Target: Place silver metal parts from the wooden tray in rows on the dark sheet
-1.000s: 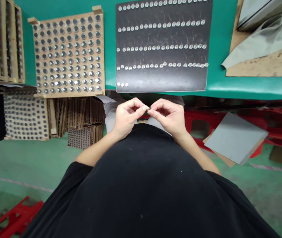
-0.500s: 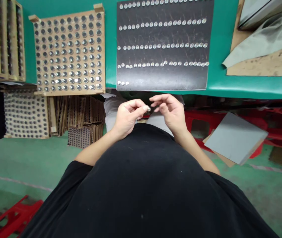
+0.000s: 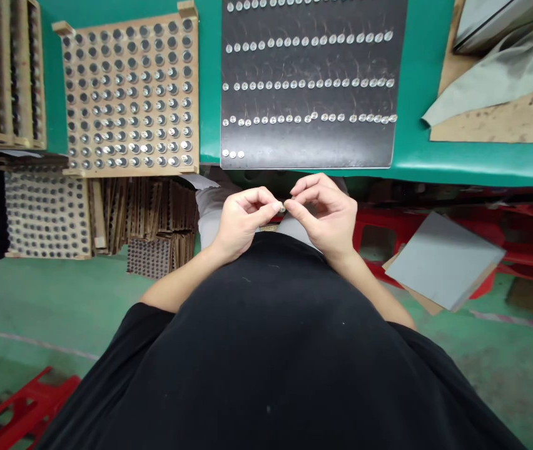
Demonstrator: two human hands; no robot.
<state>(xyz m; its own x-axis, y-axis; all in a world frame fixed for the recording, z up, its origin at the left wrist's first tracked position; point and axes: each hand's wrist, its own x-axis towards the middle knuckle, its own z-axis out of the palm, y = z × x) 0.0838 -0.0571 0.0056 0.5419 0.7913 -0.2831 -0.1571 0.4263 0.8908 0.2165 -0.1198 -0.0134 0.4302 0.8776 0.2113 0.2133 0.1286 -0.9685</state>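
Note:
Between thumb and index finger, my left hand (image 3: pixel 244 219) pinches a small round metallic part (image 3: pixel 282 208) above my lap. My right hand (image 3: pixel 327 215) is closed in a pinch right at that part, thumb and index tips together; what they hold is too small to make out. Beyond the hands, a black board (image 3: pixel 304 145) bears rows of small silvery discs, with a short row at its near left. Left of the board, a wooden tray (image 3: pixel 130 169) holds many dark and silvery cylinders in a grid.
Both lie on a green table (image 3: pixel 416 164). More wooden trays (image 3: pixel 25 125) stand at the far left, others (image 3: pixel 48 219) below table level. A cloth (image 3: pixel 496 81) lies at the right. A grey panel (image 3: pixel 445 261) rests over a red stool (image 3: pixel 376 219).
My right hand's thumb and index finger have closed into a pinch and come up against the small part. My left hand keeps its hold, nearly still.

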